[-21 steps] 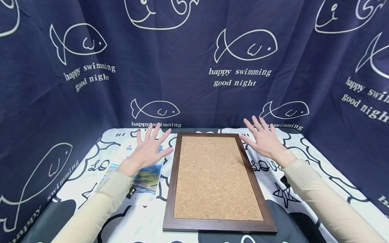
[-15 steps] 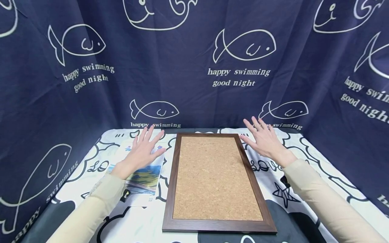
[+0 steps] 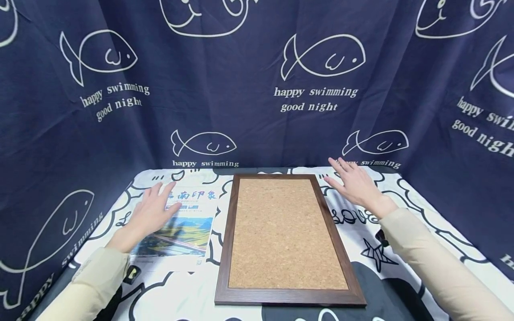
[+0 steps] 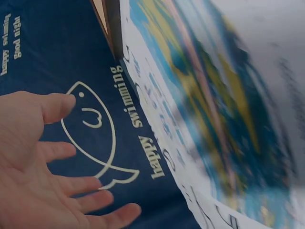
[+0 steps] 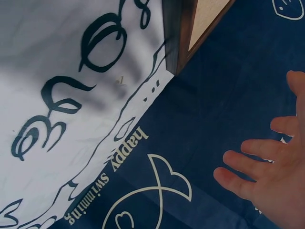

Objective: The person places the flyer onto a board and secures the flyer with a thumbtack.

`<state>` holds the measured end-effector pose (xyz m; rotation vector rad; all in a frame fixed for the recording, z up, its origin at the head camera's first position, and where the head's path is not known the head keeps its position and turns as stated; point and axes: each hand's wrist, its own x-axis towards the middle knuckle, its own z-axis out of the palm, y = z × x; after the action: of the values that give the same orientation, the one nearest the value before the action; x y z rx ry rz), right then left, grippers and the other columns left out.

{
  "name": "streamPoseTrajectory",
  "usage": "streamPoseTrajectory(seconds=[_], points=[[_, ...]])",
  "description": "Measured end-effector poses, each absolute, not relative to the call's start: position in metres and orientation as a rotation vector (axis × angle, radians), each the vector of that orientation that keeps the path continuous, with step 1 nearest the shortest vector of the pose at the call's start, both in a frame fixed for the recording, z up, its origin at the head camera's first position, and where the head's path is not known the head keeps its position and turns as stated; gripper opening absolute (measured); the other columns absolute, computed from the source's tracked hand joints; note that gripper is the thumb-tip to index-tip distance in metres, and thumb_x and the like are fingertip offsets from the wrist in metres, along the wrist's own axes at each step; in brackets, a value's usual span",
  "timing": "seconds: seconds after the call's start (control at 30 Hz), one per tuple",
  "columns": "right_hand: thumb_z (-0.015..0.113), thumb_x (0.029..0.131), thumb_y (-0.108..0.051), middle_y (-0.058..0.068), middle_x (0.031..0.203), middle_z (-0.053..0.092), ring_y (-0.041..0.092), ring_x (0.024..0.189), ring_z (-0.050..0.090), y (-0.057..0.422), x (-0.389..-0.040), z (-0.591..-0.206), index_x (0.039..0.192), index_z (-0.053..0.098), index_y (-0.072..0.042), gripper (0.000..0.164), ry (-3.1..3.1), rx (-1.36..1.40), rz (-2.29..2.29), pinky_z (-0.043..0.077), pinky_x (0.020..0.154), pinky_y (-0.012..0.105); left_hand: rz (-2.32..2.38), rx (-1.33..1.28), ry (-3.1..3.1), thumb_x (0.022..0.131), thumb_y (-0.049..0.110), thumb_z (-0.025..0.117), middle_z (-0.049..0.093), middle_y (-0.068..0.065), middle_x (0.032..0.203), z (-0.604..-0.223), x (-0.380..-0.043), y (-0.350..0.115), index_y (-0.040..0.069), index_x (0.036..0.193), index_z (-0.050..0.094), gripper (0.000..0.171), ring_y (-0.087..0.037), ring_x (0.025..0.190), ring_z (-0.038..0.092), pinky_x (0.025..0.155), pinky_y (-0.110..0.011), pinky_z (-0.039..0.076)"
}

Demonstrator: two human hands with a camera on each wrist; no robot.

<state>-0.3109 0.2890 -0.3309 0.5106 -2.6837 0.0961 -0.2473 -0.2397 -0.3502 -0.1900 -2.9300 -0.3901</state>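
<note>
A cork board (image 3: 287,236) in a dark brown wooden frame lies flat in the middle of the table. Left of it is a printed sheet (image 3: 182,236) with blue lettering and a colourful landscape picture. My left hand (image 3: 150,214) hovers over the sheet's left side, fingers spread and holding nothing; part of the sheet is hidden under it. In the left wrist view the left palm (image 4: 28,167) shows with its fingers apart. My right hand (image 3: 359,187) hangs in the air to the right of the frame's far corner, fingers extended, nothing in it.
A white tablecloth (image 3: 184,294) with black drawings covers the table. Dark blue curtains (image 3: 257,89) printed with fish and words enclose the back and both sides. A small dark device (image 3: 131,274) sits at my left wrist.
My left hand has moved left and toward me, uncovering the sheet's lettering and more of its picture. The right hand has shifted slightly right. The framed cork board stays in place.
</note>
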Motion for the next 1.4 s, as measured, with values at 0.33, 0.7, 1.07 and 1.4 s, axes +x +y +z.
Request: streamPoseTrajectory(seconds=[0.33,0.7,1.07,1.4], points=[[0.052,0.098,-0.036,0.03,0.141,0.046,0.054,0.124,0.046,0.299,-0.312,-0.337,0.145,0.039,0.001,0.061,-2.684,0.505,0.144,0.038,0.101,0.062,-0.426,0.08,-3.186,0.092,0.045,0.057,0.024,-0.049,0.136,-0.35,-0.225,-0.282,-0.012,0.144,0.022,0.085,-0.066,0.122,0.027,0.089,-0.073,0.036],[0.056,0.097,-0.025,0.034,0.126,0.057,0.05,0.108,0.059,0.323,-0.325,-0.352,0.135,0.048,0.008,0.051,-2.82,0.46,0.376,0.045,0.094,0.06,-0.433,0.163,-3.416,0.084,0.064,0.06,0.033,-0.052,0.128,-0.353,-0.208,-0.291,-0.03,0.136,0.01,0.118,-0.048,0.091,0.058,0.067,-0.046,0.052],[0.067,0.085,-0.013,0.015,0.075,0.071,0.016,0.061,0.06,0.345,-0.334,-0.371,0.107,0.066,0.01,0.032,-2.986,0.503,0.487,0.048,0.061,0.035,-0.51,0.263,-3.461,0.083,0.062,0.063,0.047,-0.044,0.103,-0.362,-0.204,-0.291,-0.027,0.13,0.015,0.112,-0.033,0.073,0.057,0.055,-0.039,0.053],[0.073,0.078,-0.006,0.005,0.073,0.066,0.011,0.065,0.051,0.349,-0.338,-0.383,0.099,0.072,0.003,0.023,-3.003,0.547,0.524,0.041,0.066,0.029,-0.474,0.22,-3.446,0.08,0.056,0.071,0.044,-0.049,0.113,-0.369,-0.202,-0.289,-0.031,0.127,0.016,0.113,-0.046,0.092,0.057,0.075,-0.05,0.053]])
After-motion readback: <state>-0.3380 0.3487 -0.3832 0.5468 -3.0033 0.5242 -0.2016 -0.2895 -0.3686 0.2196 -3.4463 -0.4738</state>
